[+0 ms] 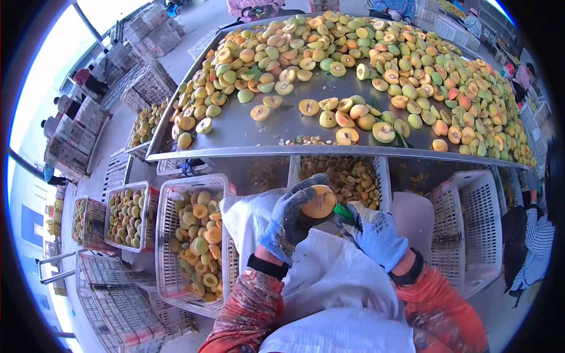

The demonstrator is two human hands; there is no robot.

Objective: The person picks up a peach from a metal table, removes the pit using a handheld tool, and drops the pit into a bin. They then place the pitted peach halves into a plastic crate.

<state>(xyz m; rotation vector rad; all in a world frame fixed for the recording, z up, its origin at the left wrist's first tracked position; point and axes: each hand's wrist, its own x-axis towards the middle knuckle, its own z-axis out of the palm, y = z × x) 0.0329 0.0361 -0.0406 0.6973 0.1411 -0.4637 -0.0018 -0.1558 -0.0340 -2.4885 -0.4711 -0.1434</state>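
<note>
Above my lap, my left hand (293, 219), in a blue knit glove with a dark coated palm, is closed around a yellow peach half (319, 202). Its cut face is turned up towards me. My right hand (375, 230), gloved alike, grips a small tool with a green handle (344, 210). The tool's tip is at the peach's right edge; its working end cannot be made out. A white apron (335, 276) covers my lap under both hands. Just beyond, many cut peaches (347, 136) lie on a metal table (235, 132).
To my left stands a white crate (168, 247) of peach halves, with another full crate (147, 220) farther out. Under the table's edge sits a crate (385, 182) of peach scraps. Nested crates (482, 235) stand at right. Several people work around, one in stripes (535, 247) at right.
</note>
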